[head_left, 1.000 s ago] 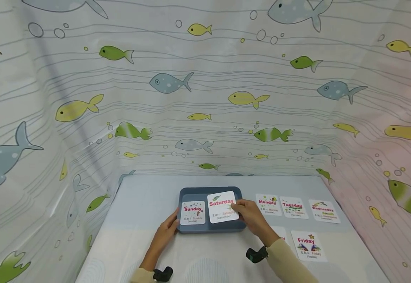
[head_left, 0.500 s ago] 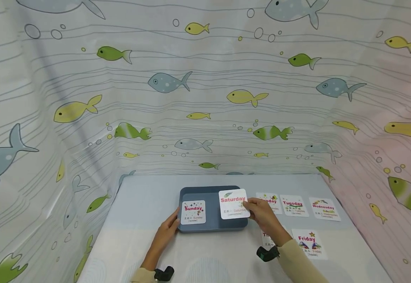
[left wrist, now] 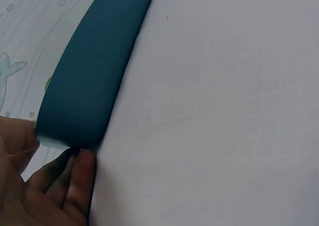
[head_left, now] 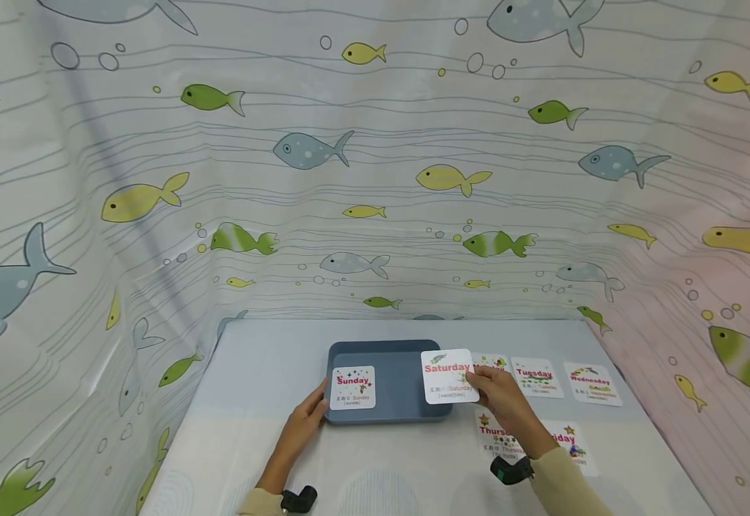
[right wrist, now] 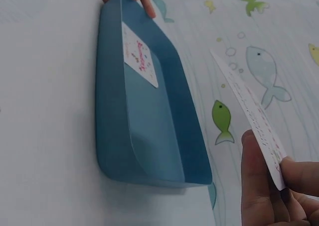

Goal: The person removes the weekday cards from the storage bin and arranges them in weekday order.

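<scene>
My right hand (head_left: 505, 403) pinches the Saturday card (head_left: 447, 381) by its right edge, thumb on the printed face. The card is in the air, over the right end of a blue-grey tray (head_left: 393, 390) in the head view. From the right wrist, this card (right wrist: 254, 117) shows almost edge-on, apart from the tray. At the tray's left end my left hand (head_left: 304, 423) holds the wall, with the thumb and fingers (left wrist: 82, 178) around the corner in the left wrist view. A Sunday card (head_left: 352, 388) lies inside the tray's left part.
On the table right of the tray lie the Tuesday card (head_left: 536, 378) and Wednesday card (head_left: 593, 385). The Monday card (head_left: 492, 360), Thursday card (head_left: 496, 433) and Friday card (head_left: 571, 448) are partly hidden by the right arm. A fish-patterned curtain (head_left: 375, 179) surrounds the table.
My right hand has carried the Saturday card rightward, from over the tray's right half to across its right wall. The left hand and the tray stay nearly in place.
</scene>
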A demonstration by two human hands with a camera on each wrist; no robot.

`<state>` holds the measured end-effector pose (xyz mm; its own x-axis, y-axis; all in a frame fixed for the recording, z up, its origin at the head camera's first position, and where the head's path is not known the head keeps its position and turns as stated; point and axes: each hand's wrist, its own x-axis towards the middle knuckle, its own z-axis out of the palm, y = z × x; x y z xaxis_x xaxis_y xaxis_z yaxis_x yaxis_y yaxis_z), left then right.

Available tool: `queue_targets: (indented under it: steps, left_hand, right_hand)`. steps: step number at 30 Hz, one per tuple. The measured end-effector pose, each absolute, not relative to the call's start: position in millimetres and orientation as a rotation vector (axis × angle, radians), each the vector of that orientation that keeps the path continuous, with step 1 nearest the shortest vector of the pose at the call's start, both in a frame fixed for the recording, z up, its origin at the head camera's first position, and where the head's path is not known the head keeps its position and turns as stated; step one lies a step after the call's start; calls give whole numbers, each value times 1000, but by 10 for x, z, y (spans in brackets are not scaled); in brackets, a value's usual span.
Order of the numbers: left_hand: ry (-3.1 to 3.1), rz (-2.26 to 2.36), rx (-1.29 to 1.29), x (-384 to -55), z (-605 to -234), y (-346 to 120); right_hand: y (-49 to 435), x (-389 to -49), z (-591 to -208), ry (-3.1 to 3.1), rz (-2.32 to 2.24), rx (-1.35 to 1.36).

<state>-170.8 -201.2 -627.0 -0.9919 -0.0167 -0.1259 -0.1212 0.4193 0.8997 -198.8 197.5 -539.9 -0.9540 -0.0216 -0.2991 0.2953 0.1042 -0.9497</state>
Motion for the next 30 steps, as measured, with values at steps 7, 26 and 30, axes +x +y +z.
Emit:
queue_targets:
  steps: [7,26,30]
  left_hand:
    - [2569,1625,-127,-1717,-6265,-1991]
    - [2571,1623,-136,-1740,-6252,-1962]
    - [2572,1620,-135,-1741,-6263,-1969]
  right_hand:
    - [2257,-1922,-5415,2170,-1933,281]
    - [3248,-1586,-5334,2257,-1819,387]
    - [3390,-1557,-5348,2279,-1782,421]
